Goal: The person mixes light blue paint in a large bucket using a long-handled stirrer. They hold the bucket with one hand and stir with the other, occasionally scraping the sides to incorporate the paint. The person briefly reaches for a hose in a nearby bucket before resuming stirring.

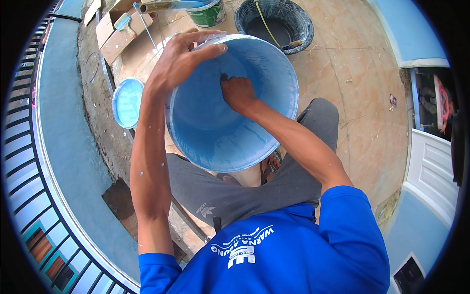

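A large paint bucket, coated light blue inside, is tilted toward me between my knees. My left hand grips its far left rim, thumb over the inner side and fingers around the outside. Small paint spots dot that forearm. Inside the bucket, my right hand is held with its fingers curled, near the blue inner wall and bottom. Whether those fingers pinch anything is too small to make out.
To the left lies a round lid or shallow pail with light blue paint. Beyond the bucket stand a green-and-white pail and a black basin with a yellow strip across it. A paintbrush rests on cardboard.
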Demonstrator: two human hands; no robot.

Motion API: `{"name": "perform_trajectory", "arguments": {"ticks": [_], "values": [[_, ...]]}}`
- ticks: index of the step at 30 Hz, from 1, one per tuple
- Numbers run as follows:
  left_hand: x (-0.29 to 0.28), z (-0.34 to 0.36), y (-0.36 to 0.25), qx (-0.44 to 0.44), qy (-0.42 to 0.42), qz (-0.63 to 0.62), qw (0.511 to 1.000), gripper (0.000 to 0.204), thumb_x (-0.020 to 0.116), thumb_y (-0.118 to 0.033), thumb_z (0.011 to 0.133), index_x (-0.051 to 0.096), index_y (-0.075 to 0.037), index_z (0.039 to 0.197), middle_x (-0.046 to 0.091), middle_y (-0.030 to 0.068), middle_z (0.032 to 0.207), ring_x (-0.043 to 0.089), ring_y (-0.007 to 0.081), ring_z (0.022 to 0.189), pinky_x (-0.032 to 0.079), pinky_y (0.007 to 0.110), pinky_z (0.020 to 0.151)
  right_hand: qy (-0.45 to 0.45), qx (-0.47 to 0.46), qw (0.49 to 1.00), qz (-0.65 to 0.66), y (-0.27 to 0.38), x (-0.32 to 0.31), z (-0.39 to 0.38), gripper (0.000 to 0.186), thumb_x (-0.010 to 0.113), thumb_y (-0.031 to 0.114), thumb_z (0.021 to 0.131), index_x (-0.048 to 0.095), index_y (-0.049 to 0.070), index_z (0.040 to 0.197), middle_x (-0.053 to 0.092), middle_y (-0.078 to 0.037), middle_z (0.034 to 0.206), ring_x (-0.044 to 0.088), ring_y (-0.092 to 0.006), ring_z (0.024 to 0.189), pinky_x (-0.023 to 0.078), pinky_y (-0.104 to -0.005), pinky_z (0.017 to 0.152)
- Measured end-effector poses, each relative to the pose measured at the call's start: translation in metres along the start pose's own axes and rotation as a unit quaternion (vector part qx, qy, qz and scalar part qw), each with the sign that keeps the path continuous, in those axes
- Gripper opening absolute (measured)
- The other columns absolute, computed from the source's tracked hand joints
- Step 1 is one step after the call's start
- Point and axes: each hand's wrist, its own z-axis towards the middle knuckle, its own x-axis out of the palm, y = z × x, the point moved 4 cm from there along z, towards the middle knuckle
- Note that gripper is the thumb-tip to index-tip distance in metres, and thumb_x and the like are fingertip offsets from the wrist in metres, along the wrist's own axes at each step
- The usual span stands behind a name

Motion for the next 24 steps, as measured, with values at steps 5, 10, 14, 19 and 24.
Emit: {"name": "perform_trajectory", "arguments": {"ticks": [5,10,14,19,24], "values": [[0.004,0.002,-0.001,0.002,-0.007,0.001,1.000,0.050,0.076,-0.038,0.084,0.076,-0.007,0.123,0.076,0.0158,0.114,0.072,0.0276,0.105,0.054,0.039,0.099,0.085,-0.031,0.993,-0.075,-0.004,0.040,-0.027,0.015,0.062,0.010,0.087,0.076,0.010,0.092,0.076,-0.014,0.092,0.075,-0.0316,0.087,0.058,-0.0453,0.077],[0.005,-0.001,0.002,-0.004,-0.008,-0.003,1.000,0.050,0.076,-0.038,0.084,0.076,-0.006,0.122,0.076,0.0165,0.114,0.072,0.0279,0.104,0.055,0.040,0.097,0.201,0.014,0.978,0.046,0.015,0.061,-0.051,0.019,0.062,0.013,0.088,0.075,0.006,0.100,0.075,-0.017,0.101,0.074,-0.0346,0.095,0.059,-0.0459,0.083],[0.000,-0.005,0.003,-0.024,-0.025,0.002,0.999,0.051,0.075,-0.039,0.084,0.076,-0.006,0.122,0.074,0.0190,0.116,0.071,0.0290,0.104,0.055,0.041,0.096,0.246,0.035,0.956,0.157,0.052,0.051,-0.047,0.029,0.059,0.016,0.088,0.072,0.002,0.110,0.074,-0.022,0.104,0.072,-0.0389,0.101,0.058,-0.0474,0.088],[-0.003,-0.004,0.004,-0.021,-0.034,-0.011,0.999,0.053,0.074,-0.040,0.084,0.076,-0.004,0.123,0.072,0.0194,0.116,0.070,0.0294,0.105,0.054,0.040,0.095,0.220,0.046,0.934,0.278,0.057,0.050,-0.004,0.031,0.059,0.019,0.089,0.073,-0.001,0.108,0.073,-0.026,0.105,0.071,-0.0430,0.103,0.057,-0.0473,0.089],[-0.012,-0.014,0.017,-0.018,-0.043,0.004,0.999,0.054,0.075,-0.040,0.084,0.076,-0.004,0.123,0.072,0.0168,0.112,0.070,0.0283,0.103,0.054,0.039,0.095,0.088,-0.009,0.972,0.217,0.051,-0.018,0.012,0.023,0.061,0.017,0.090,0.077,0.002,0.095,0.075,-0.022,0.102,0.073,-0.0404,0.097,0.057,-0.0481,0.083]]}}
